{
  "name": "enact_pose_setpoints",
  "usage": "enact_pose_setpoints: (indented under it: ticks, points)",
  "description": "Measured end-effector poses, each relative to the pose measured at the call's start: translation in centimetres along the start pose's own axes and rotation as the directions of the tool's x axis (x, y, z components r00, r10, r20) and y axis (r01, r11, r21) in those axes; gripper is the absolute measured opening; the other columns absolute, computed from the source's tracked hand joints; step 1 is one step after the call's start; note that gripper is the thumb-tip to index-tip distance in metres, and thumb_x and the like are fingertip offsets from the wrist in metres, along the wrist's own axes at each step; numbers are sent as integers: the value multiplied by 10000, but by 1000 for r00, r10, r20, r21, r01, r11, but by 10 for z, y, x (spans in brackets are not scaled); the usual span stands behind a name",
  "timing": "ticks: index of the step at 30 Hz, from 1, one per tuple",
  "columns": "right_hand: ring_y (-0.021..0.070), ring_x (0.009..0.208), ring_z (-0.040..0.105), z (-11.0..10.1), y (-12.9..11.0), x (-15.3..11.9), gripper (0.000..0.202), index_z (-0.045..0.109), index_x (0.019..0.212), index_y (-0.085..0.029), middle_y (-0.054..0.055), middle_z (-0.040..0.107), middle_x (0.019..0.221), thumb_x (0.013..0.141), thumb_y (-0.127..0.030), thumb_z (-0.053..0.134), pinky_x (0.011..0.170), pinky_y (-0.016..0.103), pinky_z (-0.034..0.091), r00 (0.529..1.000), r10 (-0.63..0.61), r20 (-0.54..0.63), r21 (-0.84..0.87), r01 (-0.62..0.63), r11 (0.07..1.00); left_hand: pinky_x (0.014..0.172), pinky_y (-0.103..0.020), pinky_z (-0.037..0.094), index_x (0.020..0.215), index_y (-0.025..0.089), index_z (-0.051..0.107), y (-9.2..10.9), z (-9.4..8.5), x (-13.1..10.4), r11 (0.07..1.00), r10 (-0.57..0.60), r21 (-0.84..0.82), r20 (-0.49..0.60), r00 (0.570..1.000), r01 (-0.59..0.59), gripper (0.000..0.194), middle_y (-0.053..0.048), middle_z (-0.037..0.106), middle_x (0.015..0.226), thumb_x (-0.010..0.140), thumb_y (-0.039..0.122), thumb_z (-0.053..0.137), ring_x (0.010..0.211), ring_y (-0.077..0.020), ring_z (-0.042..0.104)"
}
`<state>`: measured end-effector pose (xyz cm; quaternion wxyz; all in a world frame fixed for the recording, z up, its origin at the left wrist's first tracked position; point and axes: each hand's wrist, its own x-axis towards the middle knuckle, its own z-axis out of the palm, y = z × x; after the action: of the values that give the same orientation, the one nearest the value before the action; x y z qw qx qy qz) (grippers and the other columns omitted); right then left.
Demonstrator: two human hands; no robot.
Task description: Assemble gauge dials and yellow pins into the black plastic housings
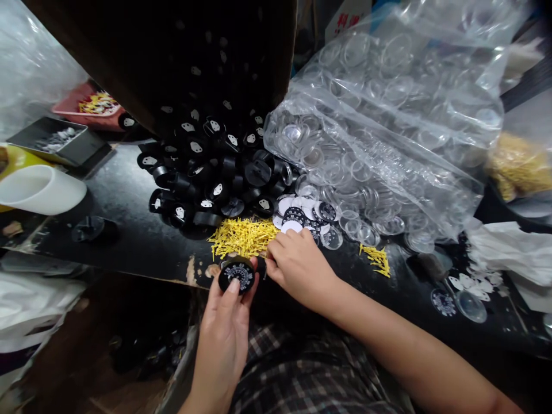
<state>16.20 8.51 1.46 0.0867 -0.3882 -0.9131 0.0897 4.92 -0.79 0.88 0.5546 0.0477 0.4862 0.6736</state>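
My left hand is wrapped round a black round housing with a numbered dial face, its thumb on the dial. Just to the right, my right hand is closed at the table's front edge, fingertips pinched beside the yellow pointers; whatever it may hold is too small to make out. Behind my right hand lie white and black dial discs. Black round housings, several with white plates inside, are heaped behind the yellow pile.
Clear round covers spill from a plastic bag at the right. A smaller yellow pile lies nearer the front. At the left are a white cup, a grey tray and a red tray.
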Motion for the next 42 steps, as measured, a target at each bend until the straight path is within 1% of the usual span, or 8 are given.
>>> enact_pose_setpoints:
  ticks: [10,14,18,24,28,33,37,42]
  points:
    - [189,799,482,-17,15,-31,152,585,797,-160,32,594,818,909,-258,553,737,335,279,992,106,-65,285,-83,955,1002,-384,456,1149,159,621,-4,15,6,995,-101,-4,90,991,102,286,-123,665,1164,880,251,597,1152,-249,576]
    - [162,819,492,-27,13,-34,161,593,837,-173,9,592,826,942,-270,519,762,317,297,988,139,-61,520,-88,850,967,-351,483,1219,231,583,-4,19,10,997,-68,45,54,996,65,364,-71,685,1126,859,259,628,1119,-225,600]
    - [155,848,494,-31,7,-33,109,586,878,-181,1,593,859,943,-210,503,773,314,295,990,136,-29,550,-97,830,951,-292,481,1143,284,625,-17,21,12,982,-108,158,26,994,102,344,-7,679,1112,806,265,693,1107,-198,599]
    - [158,793,473,-34,9,-34,121,559,819,-179,0,560,814,928,-203,513,734,319,287,984,174,24,504,-162,848,1026,-280,394,1129,309,609,-25,15,11,935,-10,348,214,977,-66,250,22,626,1193,879,310,615,1172,-177,543]
    - [150,788,477,-37,10,-36,125,541,801,-172,-1,553,805,924,-180,516,736,308,307,984,177,27,555,-161,816,997,-260,405,1112,279,598,-19,17,8,915,16,388,236,972,-109,241,3,617,1218,873,308,619,1182,-182,533]
    - [141,775,480,-40,8,-38,150,518,773,-167,-3,542,781,923,-159,518,738,293,329,983,180,31,601,-162,783,872,-225,473,1002,238,616,-8,23,4,808,119,533,269,956,-250,155,7,685,1013,849,267,622,969,-151,629]
    - [142,790,484,-39,4,-41,167,495,757,-165,6,540,785,921,-143,512,743,285,351,984,177,27,621,-156,768,820,-246,495,972,235,633,-3,27,0,714,194,627,249,949,-310,165,7,694,952,807,229,633,892,-171,647]
    - [140,771,483,-38,-4,-45,169,475,754,-171,7,527,782,916,-147,514,718,278,363,975,221,-12,655,-160,738,823,-278,490,943,232,662,-1,39,-10,718,287,626,129,949,-303,178,-2,688,913,767,218,649,875,-207,642]
